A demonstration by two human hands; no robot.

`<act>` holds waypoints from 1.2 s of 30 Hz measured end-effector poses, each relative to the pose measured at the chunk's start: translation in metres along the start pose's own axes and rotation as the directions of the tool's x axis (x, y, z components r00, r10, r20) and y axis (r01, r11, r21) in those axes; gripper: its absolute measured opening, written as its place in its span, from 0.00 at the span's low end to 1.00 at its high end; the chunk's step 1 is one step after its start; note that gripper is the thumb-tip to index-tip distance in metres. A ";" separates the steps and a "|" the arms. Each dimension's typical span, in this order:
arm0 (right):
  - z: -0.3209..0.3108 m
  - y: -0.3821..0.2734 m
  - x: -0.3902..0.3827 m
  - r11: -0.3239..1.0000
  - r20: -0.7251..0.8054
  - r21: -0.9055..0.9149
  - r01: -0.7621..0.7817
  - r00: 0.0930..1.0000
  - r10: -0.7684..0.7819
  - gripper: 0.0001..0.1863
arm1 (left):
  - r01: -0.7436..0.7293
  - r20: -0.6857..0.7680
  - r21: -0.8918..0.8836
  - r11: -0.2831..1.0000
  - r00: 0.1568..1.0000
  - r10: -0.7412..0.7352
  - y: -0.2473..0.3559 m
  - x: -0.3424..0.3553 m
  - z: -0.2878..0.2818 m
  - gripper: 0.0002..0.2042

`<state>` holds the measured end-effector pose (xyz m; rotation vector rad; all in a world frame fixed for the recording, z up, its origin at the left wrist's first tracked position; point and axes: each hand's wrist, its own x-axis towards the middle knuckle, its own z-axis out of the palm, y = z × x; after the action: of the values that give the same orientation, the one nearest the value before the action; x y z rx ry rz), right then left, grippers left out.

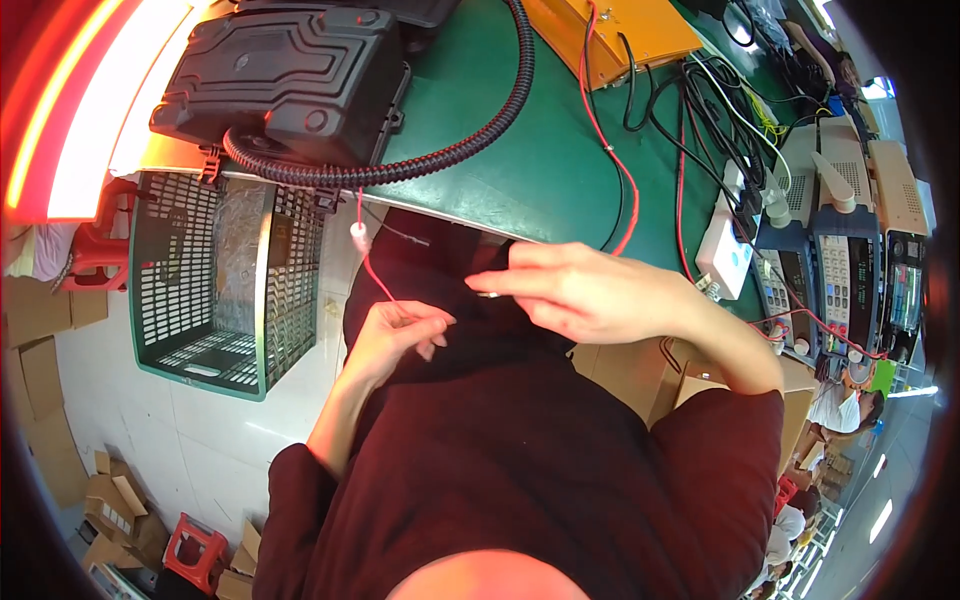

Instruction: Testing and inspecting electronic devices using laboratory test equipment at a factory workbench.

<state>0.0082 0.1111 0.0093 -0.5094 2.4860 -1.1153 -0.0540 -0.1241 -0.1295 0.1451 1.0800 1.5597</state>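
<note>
While the left hand [395, 335] curls its fingers [432, 322] shut on a thin red wire [372, 270], the right hand [590, 292] pinches a small metal end [487, 294], seemingly a pin or bare lead, between thumb and forefinger, its other fingers loosely folded. Both hands sit close together just in front of the person's dark red shirt [500, 450], below the counter's edge. From the left fingers the wire climbs past a small white connector [357, 231] to the green counter [520, 160]. I judge the wire light, limp and easily kinked, best held near its tip, where it is stiffest; the metal end looks fine and slippery and needs a firm fingertip pinch. Whether that end belongs to this same wire, I cannot tell. Farther out, a black ribbed hose [450, 150] curves from a black moulded case [285, 75], a green mesh basket [225, 290] hangs at the left, and bench instruments [840, 270] stand at the right.
</note>
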 end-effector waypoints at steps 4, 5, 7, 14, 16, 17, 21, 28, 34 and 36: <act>-0.006 0.003 0.006 0.993 -0.038 0.113 0.025 0.999 -0.021 0.28 | -0.208 -0.062 -0.206 0.956 0.978 0.199 0.013 -0.006 0.024 0.09; -0.009 0.000 0.007 0.996 -0.001 0.089 -0.022 1.000 0.022 0.28 | -0.278 -0.098 -0.218 0.936 0.960 0.262 0.019 -0.005 0.028 0.09; 0.002 -0.002 0.018 0.975 -0.300 0.185 0.126 0.952 -0.066 0.27 | -0.403 -0.063 -0.278 0.872 0.914 0.402 0.027 -0.001 0.030 0.08; 0.008 -0.007 0.026 0.974 -0.533 0.155 0.167 0.844 -0.060 0.15 | -0.497 -0.057 -0.445 0.745 0.846 0.530 0.046 0.012 0.043 0.10; 0.009 -0.012 0.025 0.983 -0.479 0.137 0.119 0.877 -0.040 0.09 | -0.491 -0.071 -0.459 0.740 0.851 0.521 0.043 0.011 0.043 0.08; 0.012 -0.008 0.028 0.979 -0.504 0.115 0.171 0.859 -0.090 0.08 | -0.493 -0.075 -0.458 0.740 0.851 0.520 0.043 0.010 0.043 0.07; 0.009 -0.008 0.026 0.984 -0.477 0.140 0.106 0.878 -0.027 0.07 | -0.457 -0.069 -0.529 0.715 0.863 0.501 0.043 0.011 0.042 0.07; 0.004 -0.006 0.028 0.995 -0.428 0.038 0.089 0.902 -0.065 0.06 | -0.396 0.021 -0.559 0.729 0.872 0.490 0.038 0.012 0.035 0.08; 0.003 -0.007 0.029 0.998 -0.413 0.013 0.065 0.909 -0.054 0.05 | -0.357 0.051 -0.583 0.730 0.881 0.471 0.038 0.013 0.035 0.08; 0.003 -0.008 0.030 0.998 -0.407 -0.012 0.059 0.911 -0.059 0.05 | -0.351 0.039 -0.579 0.736 0.890 0.455 0.038 0.013 0.034 0.08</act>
<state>-0.0145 0.0902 0.0080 -0.3833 2.8389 -1.3646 -0.0642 -0.0908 -0.0896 0.1192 0.4168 2.1589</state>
